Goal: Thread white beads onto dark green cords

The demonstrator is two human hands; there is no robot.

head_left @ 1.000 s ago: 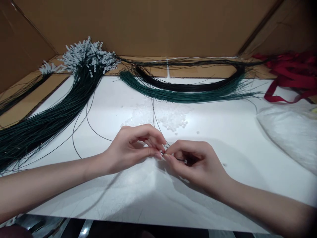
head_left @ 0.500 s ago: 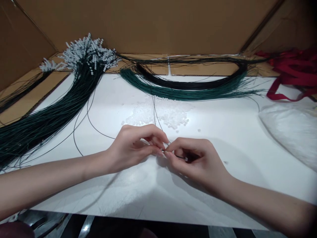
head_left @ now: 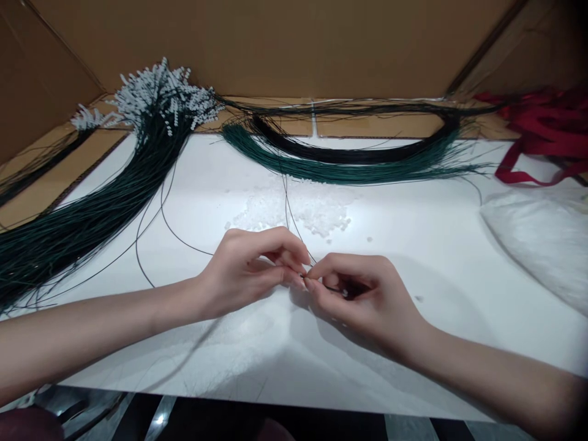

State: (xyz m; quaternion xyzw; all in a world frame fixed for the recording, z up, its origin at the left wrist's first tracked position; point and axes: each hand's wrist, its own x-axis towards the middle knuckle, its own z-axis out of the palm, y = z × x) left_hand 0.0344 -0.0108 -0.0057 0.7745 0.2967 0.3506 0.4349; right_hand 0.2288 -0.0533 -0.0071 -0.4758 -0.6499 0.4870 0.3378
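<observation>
Over the white board (head_left: pixel 151 349) my two hands meet, fingertips nearly touching. My left hand (head_left: pixel 257 269) pinches a thin dark wire (head_left: pixel 299 236) between thumb and index finger, and a tiny pale bit shows at its fingertips. From the right, my right hand (head_left: pixel 362 288) closes thumb and index finger on the same wire. A short dark end with a small white bead (head_left: pixel 344 293) sticks out under its curled fingers. The exact grip point is partly hidden. Behind the hands lies a scatter of white beads (head_left: pixel 321 217).
To the left, a thick bundle of dark green wires (head_left: pixel 114 196) carries white beaded tips (head_left: pixel 160 101). Loose green wires (head_left: pixel 349 173) and black wires (head_left: pixel 340 154) curve along the back. Red ribbon (head_left: pixel 533 141) and a clear plastic bag (head_left: pixel 542 239) are at right. Cardboard walls (head_left: pixel 275 49) enclose the board.
My hands stay pinched together in nearly the same place. The white bead visible at my left fingertips before is now mostly covered, and the view has shifted very slightly.
</observation>
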